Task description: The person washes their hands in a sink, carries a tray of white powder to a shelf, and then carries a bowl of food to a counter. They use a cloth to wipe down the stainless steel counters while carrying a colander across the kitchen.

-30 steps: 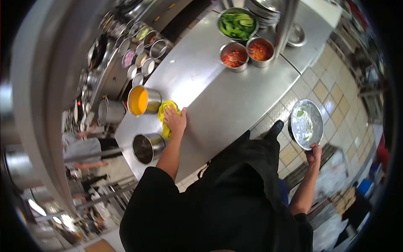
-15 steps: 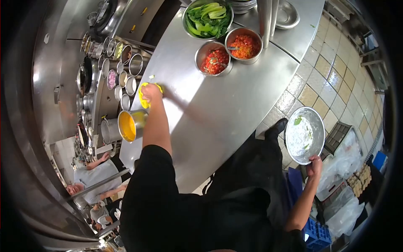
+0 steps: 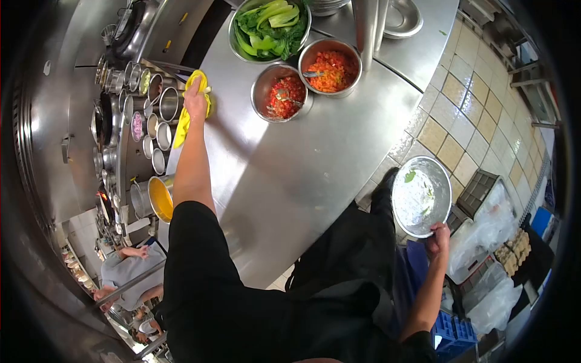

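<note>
My left hand [image 3: 195, 103] is closed on a yellow cloth [image 3: 183, 129], pressed to the far left edge of the steel counter [image 3: 290, 175]. Small pale scraps lie against the cloth. Off to the right, my right hand [image 3: 439, 237] grips the rim of a metal bowl [image 3: 422, 196], held out over the floor beside the counter. Bits of green leaf cling inside that bowl. Nearer my left forearm stands a steel pot with orange-yellow liquid [image 3: 161, 198], partly hidden by my arm.
On the counter's far side are a bowl of green vegetables [image 3: 270, 27], a pot of chopped red peppers [image 3: 279, 94] and a pot of orange-red chopped mix [image 3: 331, 66]. Several steel containers [image 3: 163, 136] line the left. A person in grey [image 3: 136, 272] stands beyond. Crates [image 3: 454, 333] and plastic bags sit at right.
My left hand has moved the yellow cloth farther forward and left, up to the counter's edge. My right hand still holds the bowl. The whole view has shifted slightly.
</note>
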Demonstrator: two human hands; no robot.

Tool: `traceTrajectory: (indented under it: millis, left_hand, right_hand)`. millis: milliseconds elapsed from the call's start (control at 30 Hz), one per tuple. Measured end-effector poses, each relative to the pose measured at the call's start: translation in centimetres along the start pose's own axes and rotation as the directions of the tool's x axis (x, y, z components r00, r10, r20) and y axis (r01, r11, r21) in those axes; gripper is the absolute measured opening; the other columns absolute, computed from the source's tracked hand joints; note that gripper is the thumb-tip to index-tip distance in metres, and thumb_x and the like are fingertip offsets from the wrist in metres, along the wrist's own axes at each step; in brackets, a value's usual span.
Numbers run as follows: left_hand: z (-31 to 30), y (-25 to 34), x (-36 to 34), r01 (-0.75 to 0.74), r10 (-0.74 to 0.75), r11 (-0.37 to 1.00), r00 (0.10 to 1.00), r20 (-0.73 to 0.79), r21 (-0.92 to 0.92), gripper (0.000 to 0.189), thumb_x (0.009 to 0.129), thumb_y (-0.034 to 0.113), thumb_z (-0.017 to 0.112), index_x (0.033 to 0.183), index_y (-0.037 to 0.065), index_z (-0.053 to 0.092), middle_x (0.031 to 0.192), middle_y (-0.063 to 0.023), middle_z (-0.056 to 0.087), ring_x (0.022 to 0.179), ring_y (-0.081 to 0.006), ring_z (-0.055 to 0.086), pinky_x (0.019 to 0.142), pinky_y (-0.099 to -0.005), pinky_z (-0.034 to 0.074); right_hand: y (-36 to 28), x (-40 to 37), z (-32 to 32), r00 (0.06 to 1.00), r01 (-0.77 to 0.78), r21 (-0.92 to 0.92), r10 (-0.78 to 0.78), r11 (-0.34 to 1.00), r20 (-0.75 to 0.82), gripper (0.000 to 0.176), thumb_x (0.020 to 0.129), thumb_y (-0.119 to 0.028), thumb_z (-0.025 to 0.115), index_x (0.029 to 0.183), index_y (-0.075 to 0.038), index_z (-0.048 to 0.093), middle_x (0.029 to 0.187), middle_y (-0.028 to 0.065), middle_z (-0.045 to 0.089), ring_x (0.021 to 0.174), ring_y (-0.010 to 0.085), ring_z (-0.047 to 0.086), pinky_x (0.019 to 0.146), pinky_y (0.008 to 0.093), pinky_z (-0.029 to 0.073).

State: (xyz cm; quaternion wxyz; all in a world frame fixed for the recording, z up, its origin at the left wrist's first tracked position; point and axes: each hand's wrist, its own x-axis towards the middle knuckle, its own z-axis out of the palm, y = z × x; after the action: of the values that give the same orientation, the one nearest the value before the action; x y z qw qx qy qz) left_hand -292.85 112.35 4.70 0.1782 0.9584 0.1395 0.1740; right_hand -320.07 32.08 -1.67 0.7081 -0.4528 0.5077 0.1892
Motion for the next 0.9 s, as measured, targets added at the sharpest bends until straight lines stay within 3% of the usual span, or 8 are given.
traceTrajectory:
  millis: [100,267,467,600,700,767,833,900]
  left_hand:
    - [0.5,2.8,-1.1,-0.181,0.185,0.98,0.982,0.04,-0.085,0.053,0.069,-0.001,0.041,0.116,0.012,0.062,0.119,-0.0127,0.06,0.115,-0.0281,0.052,0.102,-0.0346,0.035]
    - [0.7,8.4,-6.6,-0.266,0.275,0.957,0.959,0.066,-0.116,0.051,0.069,-0.003,0.042,0.112,0.012,0.065,0.117,-0.0133,0.06,0.113,-0.0275,0.053,0.103,-0.0372,0.035]
    - [0.8,17.3,-19.2,-0.31,0.319,0.926,0.948,0.005,-0.215,0.041,0.069,-0.006,0.046,0.101,0.007,0.067,0.103,-0.0127,0.065,0.103,-0.0294,0.057,0.092,-0.0404,0.042]
    - [1.8,30.5,-26.6,-0.214,0.252,0.836,0.968,0.007,-0.505,0.03,0.067,-0.004,0.05,0.089,0.007,0.067,0.093,-0.01,0.065,0.085,-0.0304,0.058,0.079,-0.0415,0.044]
    - [3.0,38.9,-30.9,-0.32,0.435,0.707,0.9,0.031,-0.631,0.013,0.067,0.004,0.053,0.069,0.008,0.065,0.077,-0.0041,0.065,0.077,-0.0246,0.06,0.075,-0.0384,0.045]
    - [3.0,42.7,-31.4,-0.186,0.379,0.623,0.921,0.086,-0.76,0.012,0.06,-0.002,0.054,0.06,0.006,0.062,0.069,-0.0036,0.064,0.074,-0.0231,0.059,0.07,-0.0345,0.046]
    - [1.5,44.7,-30.2,-0.016,0.253,0.546,0.957,0.146,-0.838,0.017,0.06,-0.007,0.05,0.06,0.005,0.061,0.067,-0.0042,0.064,0.071,-0.0228,0.058,0.067,-0.0335,0.047]
    - [-1.6,44.7,-27.7,-0.036,0.278,0.561,0.949,0.147,-0.827,0.017,0.06,-0.006,0.049,0.06,0.005,0.061,0.068,-0.0046,0.064,0.071,-0.0221,0.058,0.067,-0.0331,0.047]
  right_hand:
    - [1.2,1.0,0.7,0.999,0.014,-0.01,-0.013,1.0,0.046,0.046,0.062,0.004,0.047,0.107,0.001,0.052,0.094,0.0102,0.055,0.088,0.0266,0.052,0.083,0.0382,0.043]
    - [0.1,-0.3,5.0,0.999,-0.049,-0.165,0.051,0.985,0.011,0.035,0.065,0.003,0.049,0.1,0.002,0.051,0.085,0.0098,0.054,0.074,0.0239,0.055,0.066,0.0363,0.049]
    - [2.1,2.6,5.8,0.976,-0.08,-0.187,0.115,0.979,0.183,0.028,0.068,0.001,0.048,0.095,-0.004,0.05,0.081,0.0099,0.05,0.074,0.0267,0.052,0.068,0.0458,0.048]
    - [2.2,2.4,6.8,0.946,-0.103,-0.277,0.181,0.955,0.27,0.046,0.069,0.003,0.043,0.114,-0.003,0.046,0.09,0.0121,0.053,0.076,0.028,0.054,0.065,0.0465,0.05]
    - [3.6,4.0,5.6,0.919,-0.097,-0.273,0.192,0.957,0.345,0.05,0.068,0.004,0.042,0.118,-0.003,0.046,0.096,0.0127,0.055,0.083,0.0297,0.055,0.072,0.0484,0.049]
    - [2.2,3.0,5.4,0.916,-0.079,-0.401,0.226,0.912,0.332,0.052,0.068,0.004,0.041,0.119,-0.002,0.045,0.098,0.0132,0.055,0.087,0.0303,0.055,0.076,0.0494,0.049]
    - [2.5,4.3,3.7,0.888,-0.099,-0.269,0.207,0.958,0.41,0.053,0.068,0.005,0.04,0.121,-0.003,0.044,0.1,0.0133,0.055,0.091,0.0307,0.055,0.079,0.0502,0.049]
    - [1.3,4.8,2.5,0.877,-0.155,-0.312,0.276,0.937,0.393,0.057,0.067,0.003,0.041,0.124,-0.003,0.042,0.107,0.0146,0.053,0.097,0.0344,0.055,0.081,0.0524,0.048]
